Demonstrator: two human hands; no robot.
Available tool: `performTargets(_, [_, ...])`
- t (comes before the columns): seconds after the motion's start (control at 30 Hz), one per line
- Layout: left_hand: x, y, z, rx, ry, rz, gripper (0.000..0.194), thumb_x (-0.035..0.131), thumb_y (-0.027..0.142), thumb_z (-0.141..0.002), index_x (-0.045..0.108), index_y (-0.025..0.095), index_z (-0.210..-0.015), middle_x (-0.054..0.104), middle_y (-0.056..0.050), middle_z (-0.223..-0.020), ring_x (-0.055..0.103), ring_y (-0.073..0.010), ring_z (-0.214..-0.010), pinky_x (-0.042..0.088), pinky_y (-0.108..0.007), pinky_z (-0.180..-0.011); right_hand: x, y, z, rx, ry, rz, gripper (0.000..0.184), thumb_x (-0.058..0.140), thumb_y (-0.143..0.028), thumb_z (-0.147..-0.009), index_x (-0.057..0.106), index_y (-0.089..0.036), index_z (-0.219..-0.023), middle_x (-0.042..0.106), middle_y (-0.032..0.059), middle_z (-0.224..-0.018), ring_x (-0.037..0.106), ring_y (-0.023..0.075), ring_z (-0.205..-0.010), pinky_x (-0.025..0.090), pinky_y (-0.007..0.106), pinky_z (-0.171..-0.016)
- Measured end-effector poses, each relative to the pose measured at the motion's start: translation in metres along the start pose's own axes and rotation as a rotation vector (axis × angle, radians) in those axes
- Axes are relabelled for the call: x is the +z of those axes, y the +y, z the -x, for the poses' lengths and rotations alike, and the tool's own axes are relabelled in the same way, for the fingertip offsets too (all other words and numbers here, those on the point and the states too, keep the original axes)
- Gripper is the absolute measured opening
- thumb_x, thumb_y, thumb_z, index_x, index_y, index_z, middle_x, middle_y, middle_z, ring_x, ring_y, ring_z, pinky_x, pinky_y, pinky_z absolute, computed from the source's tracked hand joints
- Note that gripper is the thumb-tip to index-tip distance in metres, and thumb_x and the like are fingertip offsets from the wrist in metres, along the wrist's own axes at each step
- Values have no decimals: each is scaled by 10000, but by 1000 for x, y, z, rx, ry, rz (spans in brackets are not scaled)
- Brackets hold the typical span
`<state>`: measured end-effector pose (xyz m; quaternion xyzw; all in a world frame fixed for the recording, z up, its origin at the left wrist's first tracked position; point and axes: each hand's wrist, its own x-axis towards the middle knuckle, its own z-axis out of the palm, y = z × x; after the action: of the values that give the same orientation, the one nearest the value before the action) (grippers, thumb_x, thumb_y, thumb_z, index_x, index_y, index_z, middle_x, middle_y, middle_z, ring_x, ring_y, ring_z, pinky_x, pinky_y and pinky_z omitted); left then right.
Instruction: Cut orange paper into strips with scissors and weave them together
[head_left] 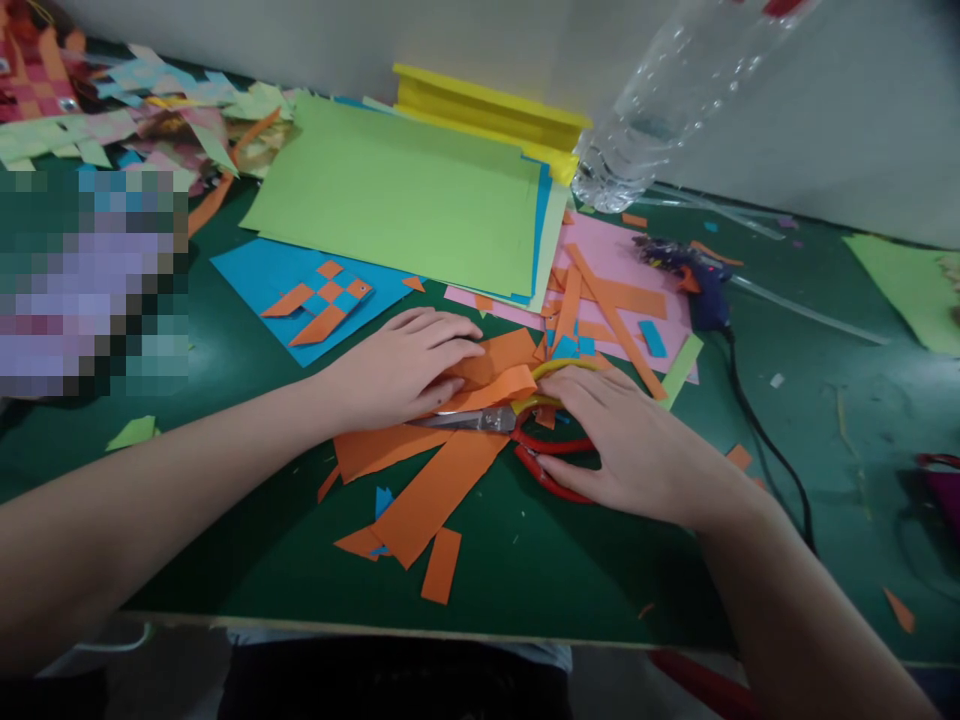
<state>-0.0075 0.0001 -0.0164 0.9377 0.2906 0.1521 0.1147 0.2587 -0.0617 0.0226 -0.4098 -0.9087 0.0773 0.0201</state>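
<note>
My right hand (626, 435) has its fingers and thumb in the red and yellow handles of a pair of scissors (491, 420). The blades point left, along the lower edge of a curling orange paper strip (506, 385). My left hand (405, 365) is closed on that orange paper, thumb below and fingers above, and it hides part of the sheet and the blade tips. Wider orange strips (427, 500) lie under the scissors, with small orange and blue scraps nearer the table edge. A woven orange and blue paper fish (326, 300) rests on blue paper (247, 270) beyond my left hand.
Green sheets (405, 190) are stacked at the back, before a yellow folded piece (487, 110). A plastic bottle (622, 150) and a corded glue gun (705, 285) stand or lie to the right. Pink paper (682, 345) bears orange strips. Scraps (97, 130) heap at the back left.
</note>
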Motion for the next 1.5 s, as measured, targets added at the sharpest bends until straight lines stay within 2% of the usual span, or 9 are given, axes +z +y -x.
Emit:
performTargets(0.2, [0, -1, 0, -4, -8, 8, 326, 525, 245, -945, 558, 171, -1261, 540, -90, -1381, 469, -252, -1289, 340, -427, -1123, 4, -2, -1, -22, 37, 28, 486, 604, -443, -869, 537, -118, -1224, 660, 159, -1176, 599, 314, -1143, 454, 453, -993])
performTargets(0.87, [0, -2, 0, -16, -21, 15, 333, 511, 273, -956, 553, 173, -1271, 531, -82, -1391, 452, -244, -1305, 319, -412, -1136, 1, -1, 0, -135, 68, 92, 483, 513, -491, -930, 565, -81, -1180, 681, 179, -1097, 647, 312, -1026, 533, 438, -869])
performTargets(1.07, [-1, -3, 0, -16, -25, 49, 326, 506, 272, -965, 552, 185, -1276, 527, -79, -1400, 454, -233, -1311, 321, -413, -1138, 0, 8, 6, -100, 64, 50, 444, 563, -434, -916, 554, -107, -1215, 668, 171, -1151, 636, 308, -1056, 520, 439, -888])
performTargets(1.17, [-1, -2, 0, -17, -25, 51, 315, 461, 270, -986, 554, 177, -1272, 528, -86, -1398, 459, -233, -1306, 325, -420, -1135, -3, 14, 8, -59, 50, -13, 440, 592, -430, -898, 559, -135, -1222, 664, 157, -1174, 614, 318, -1110, 479, 473, -959])
performTargets(1.3, [-2, -2, 1, -16, -48, 35, 327, 461, 294, -990, 540, 186, -1289, 512, -81, -1415, 444, -239, -1320, 315, -426, -1139, -10, 20, 7, -6, -32, -129, 327, 589, -452, -887, 593, -186, -1077, 671, 116, -1066, 627, 293, -1014, 498, 434, -857])
performTargets(1.5, [-1, -1, 1, 10, -45, -28, 361, 423, 361, -1009, 529, 178, -1302, 496, -95, -1422, 437, -246, -1322, 304, -418, -1146, -14, 25, 7, 6, -38, -165, 271, 594, -455, -876, 539, -199, -946, 635, 76, -945, 598, 240, -887, 469, 356, -751])
